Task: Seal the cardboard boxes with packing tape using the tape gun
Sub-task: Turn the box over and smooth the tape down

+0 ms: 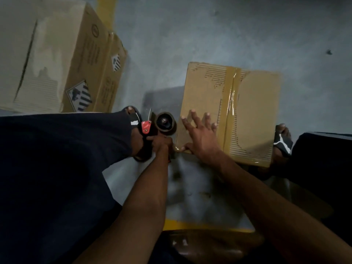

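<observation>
You are kneeling over the box (207, 103), which is sitting right of centre in the frame on the floor (190, 35). Your right hand (200, 136) is lying flat on the box's near-left part, fingers straight and spread, thumb hooking its near edge. Your left hand (161, 144) is gripping the tape gun (162, 124) by the handle, fingers wrapped around it, just left of the box's near-left corner. The gun's roll is sitting touching or almost touching the left side of the box; which one, you cannot tell. A tape strip (229, 103) is already running from the far edge to the near edge, its long axis pointing up the frame. The gun is standing left of that strip, so the next pass is probably starting at the near-left corner, where your left hand is closer. Another box (57, 54) is lying at upper left.
</observation>
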A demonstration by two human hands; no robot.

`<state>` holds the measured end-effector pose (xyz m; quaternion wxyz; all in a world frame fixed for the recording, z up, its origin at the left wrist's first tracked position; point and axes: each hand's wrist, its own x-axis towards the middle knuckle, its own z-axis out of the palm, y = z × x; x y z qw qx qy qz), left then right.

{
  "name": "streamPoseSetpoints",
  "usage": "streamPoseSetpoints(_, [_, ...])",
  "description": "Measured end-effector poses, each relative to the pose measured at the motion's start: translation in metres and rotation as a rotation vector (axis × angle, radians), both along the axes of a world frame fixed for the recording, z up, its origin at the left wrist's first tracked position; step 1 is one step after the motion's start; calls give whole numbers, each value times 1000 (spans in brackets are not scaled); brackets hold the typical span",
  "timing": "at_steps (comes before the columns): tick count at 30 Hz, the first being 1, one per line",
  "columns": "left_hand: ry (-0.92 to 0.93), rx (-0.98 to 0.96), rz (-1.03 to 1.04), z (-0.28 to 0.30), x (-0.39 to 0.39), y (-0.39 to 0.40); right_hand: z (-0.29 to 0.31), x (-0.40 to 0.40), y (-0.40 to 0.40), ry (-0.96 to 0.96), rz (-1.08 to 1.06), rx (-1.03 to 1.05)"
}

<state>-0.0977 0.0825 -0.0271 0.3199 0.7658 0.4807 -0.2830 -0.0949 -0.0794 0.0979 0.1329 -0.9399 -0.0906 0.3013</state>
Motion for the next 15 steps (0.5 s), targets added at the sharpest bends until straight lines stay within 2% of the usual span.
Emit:
streamPoseSetpoints(1, [14, 15, 113, 1, 5, -9, -1, 0, 0, 3, -3, 3])
streamPoseSetpoints(6, [-29, -24, 334, -16, -5, -8, -7, 1, 0, -10, 7, -9])
streamPoseSetpoints(10, [-55, -226, 235, -4, -5, -12, -7, 1, 0, -12, 10, -12])
streamPoseSetpoints(15, [-180, -43, 151, 35, 6, -22, 4, 1, -2, 26, 11, -9])
